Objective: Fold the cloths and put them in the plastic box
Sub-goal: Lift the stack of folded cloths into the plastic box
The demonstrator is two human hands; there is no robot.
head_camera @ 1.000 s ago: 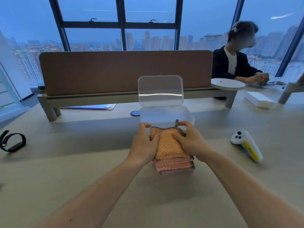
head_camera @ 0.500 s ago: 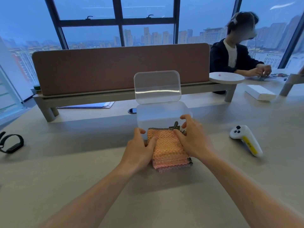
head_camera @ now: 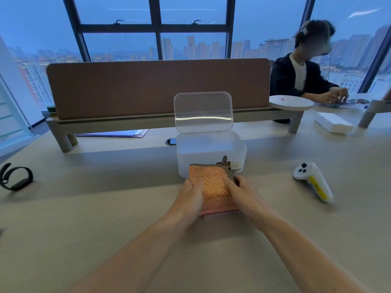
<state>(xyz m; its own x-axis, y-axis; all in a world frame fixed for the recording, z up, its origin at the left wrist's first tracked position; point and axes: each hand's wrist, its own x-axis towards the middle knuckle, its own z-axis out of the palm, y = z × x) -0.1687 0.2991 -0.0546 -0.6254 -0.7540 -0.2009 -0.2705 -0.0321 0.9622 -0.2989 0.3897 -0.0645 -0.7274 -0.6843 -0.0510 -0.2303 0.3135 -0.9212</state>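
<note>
Both bare hands are clamped on a stack of folded orange and pink waffle-textured cloths (head_camera: 212,188), one at each side. The left hand (head_camera: 191,198) grips the stack's left edge, its fingers (head_camera: 195,185) curled over the top layer. The right hand (head_camera: 243,195) presses in from the right edge, its fingers curled around that side, so the bundle is squeezed between the two palms. The stack's near end seems to rest on the pale wooden bench (head_camera: 84,218), though I cannot tell whether the far end is lifted. Its far edge lies against the front wall of the frosted translucent plastic box (head_camera: 211,151), just below the rim. A dark mesh trim and a small black-and-white label (head_camera: 229,166) stick up from the far right corner of the top cloth, in front of the box wall.

The box stands on the bench directly behind the cloths, with its clear hinged lid (head_camera: 203,112) upright and open. Nothing can be made out inside through the cloudy walls.

To the right, well apart from the hands, lies a white handheld controller with a yellow stripe (head_camera: 313,180). Far to the left on the bench lies a black wristband (head_camera: 14,176). Behind the box runs a brown fabric divider panel (head_camera: 156,87) on a low grey riser, and beyond its right end another person in a dark jacket (head_camera: 296,77) sits working at something small.
</note>
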